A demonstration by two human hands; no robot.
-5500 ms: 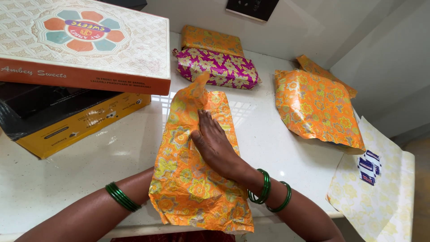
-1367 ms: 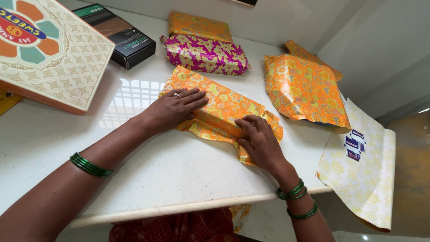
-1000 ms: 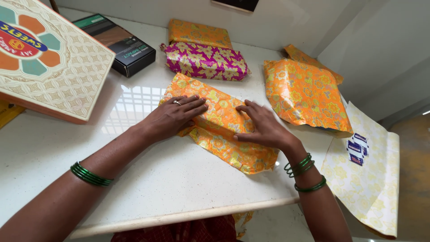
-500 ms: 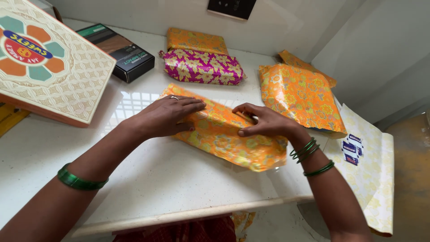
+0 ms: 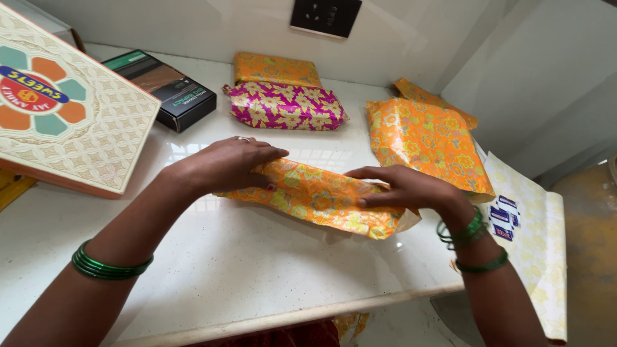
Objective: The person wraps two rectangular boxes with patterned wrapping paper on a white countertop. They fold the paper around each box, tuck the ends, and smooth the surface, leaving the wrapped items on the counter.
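Observation:
An orange flowered wrapping paper (image 5: 315,196) is folded around a flat package in the middle of the white counter (image 5: 257,257). My left hand (image 5: 225,164) lies over its left end with fingers pressed on the top fold. My right hand (image 5: 402,188) grips the right end, thumb and fingers pinching the paper's upper edge. Both wrists wear green bangles.
A large patterned sweets box (image 5: 61,112) lies at the left, a black box (image 5: 164,87) behind it. A magenta wrapped parcel (image 5: 283,106) and an orange one (image 5: 276,67) lie at the back. Another orange wrapped parcel (image 5: 424,138) and a pale yellow sheet (image 5: 533,238) lie at the right.
Both hands have folded the orange paper up and over the package. The right hand went from pressing flat to pinching the right end.

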